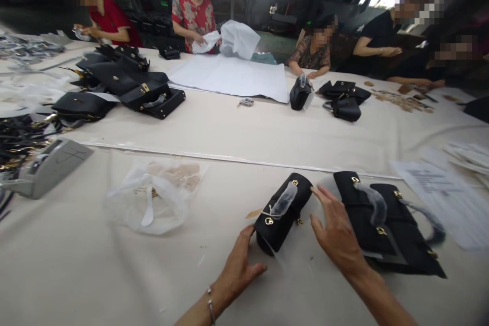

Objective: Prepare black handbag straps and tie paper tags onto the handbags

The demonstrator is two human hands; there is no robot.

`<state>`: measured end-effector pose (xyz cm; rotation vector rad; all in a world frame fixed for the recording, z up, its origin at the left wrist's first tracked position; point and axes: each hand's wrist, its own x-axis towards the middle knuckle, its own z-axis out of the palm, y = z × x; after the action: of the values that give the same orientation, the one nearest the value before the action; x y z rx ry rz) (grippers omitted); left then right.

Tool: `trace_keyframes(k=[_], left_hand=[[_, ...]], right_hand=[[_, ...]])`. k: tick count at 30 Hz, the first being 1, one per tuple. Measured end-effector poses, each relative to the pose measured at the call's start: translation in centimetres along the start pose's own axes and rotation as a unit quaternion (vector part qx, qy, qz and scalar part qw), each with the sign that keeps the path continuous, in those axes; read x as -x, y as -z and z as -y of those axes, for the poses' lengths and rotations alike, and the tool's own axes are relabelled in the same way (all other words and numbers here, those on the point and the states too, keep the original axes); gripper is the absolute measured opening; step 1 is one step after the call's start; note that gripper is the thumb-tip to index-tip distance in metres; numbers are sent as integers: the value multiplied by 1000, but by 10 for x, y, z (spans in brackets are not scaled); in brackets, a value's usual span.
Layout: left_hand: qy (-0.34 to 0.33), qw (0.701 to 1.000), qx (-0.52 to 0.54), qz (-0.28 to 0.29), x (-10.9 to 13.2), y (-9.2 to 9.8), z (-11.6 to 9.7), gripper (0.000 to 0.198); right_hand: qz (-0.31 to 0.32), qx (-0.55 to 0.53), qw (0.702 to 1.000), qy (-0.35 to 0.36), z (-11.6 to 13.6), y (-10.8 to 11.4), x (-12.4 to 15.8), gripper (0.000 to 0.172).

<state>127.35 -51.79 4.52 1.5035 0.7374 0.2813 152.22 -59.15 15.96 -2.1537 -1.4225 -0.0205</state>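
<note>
Left hand: mine (239,265) is spread, thumb apart, fingertips at the near end of the small black handbag.
Right hand: mine (336,226) is spread too, fingertips by the far end; I cannot tell how firmly either presses.
Small black handbag (275,228): on the tabletop (214,285) between my hands, its wrapped handle (284,200) facing up, a tan tag (252,213) at its left.
Right of me: two black handbags (364,209) lying side by side, then a printed sheet (439,204).
Left of me: a clear plastic bag (164,214), and farther off a grey sloped box (57,168).
Across: a heap of black handbags (130,81), white sheets (229,74), and co-workers, one in a red floral top (194,12).
</note>
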Motion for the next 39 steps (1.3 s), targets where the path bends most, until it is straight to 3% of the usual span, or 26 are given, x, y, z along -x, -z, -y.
trace_keyframes(k=[3, 5, 10, 15, 19, 22, 26, 29, 32, 35, 37, 39], left_hand=[[-3, 999, -18, -35, -5, -2, 2, 87], [-4, 998, -41, -37, -8, -6, 5, 91], [-20, 991, -131, -24, -20, -25, 12, 98], [-9, 981, -192, -30, -47, -26, 12, 88], [-31, 967, -229, -111, -82, -12, 9, 68], [-90, 939, -300, -142, -111, -1, 3, 58], [-142, 904, -372, -156, -143, 19, 2, 53], [-145, 888, -400, -172, -158, 39, 9, 50], [-148, 872, -429, -185, -166, 54, 22, 44], [-162, 829, -496, -201, -169, 57, 34, 44], [-175, 799, -537, -209, -169, 56, 39, 45], [-187, 782, -556, -213, -169, 55, 42, 46]], right_hand=[[205, 100, 968, 105, -17, -1, -48, 75], [311, 115, 935, 128, -27, -5, -71, 75], [384, 126, 904, 137, -48, -4, -80, 67], [385, 162, 906, 73, -68, 20, -53, 52], [357, 196, 913, -27, -90, 38, -16, 35], [286, 203, 929, -120, -103, 37, 9, 35], [146, 205, 943, -218, -99, 15, 21, 38], [96, 205, 931, -285, -92, 5, 16, 41], [180, 169, 904, -349, -101, 20, 4, 44], [237, 115, 906, -330, -122, 53, -20, 51], [208, 110, 927, -293, -132, 72, -49, 68], [173, 129, 944, -249, -133, 78, -92, 66]])
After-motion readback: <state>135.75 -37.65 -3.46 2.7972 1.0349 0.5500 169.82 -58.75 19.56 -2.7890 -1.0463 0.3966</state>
